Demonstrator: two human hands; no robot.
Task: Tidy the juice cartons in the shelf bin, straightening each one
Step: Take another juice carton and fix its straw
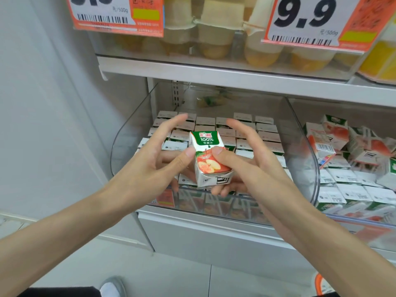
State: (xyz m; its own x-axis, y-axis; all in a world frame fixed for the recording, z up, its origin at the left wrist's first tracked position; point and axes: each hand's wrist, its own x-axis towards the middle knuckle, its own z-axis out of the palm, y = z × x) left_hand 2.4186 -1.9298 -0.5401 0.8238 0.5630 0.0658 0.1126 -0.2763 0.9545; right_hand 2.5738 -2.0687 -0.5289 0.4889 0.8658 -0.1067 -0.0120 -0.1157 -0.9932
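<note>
a juice carton [209,157] is held upright, slightly tilted, over the front edge of the clear shelf bin [128,136]. the left hand [154,151] and the right hand [250,157] each pinch it, thumb on its front and curled fingers behind and under it, index fingers stretched free. rows of cartons [265,133] fill the bin behind it.
</note>
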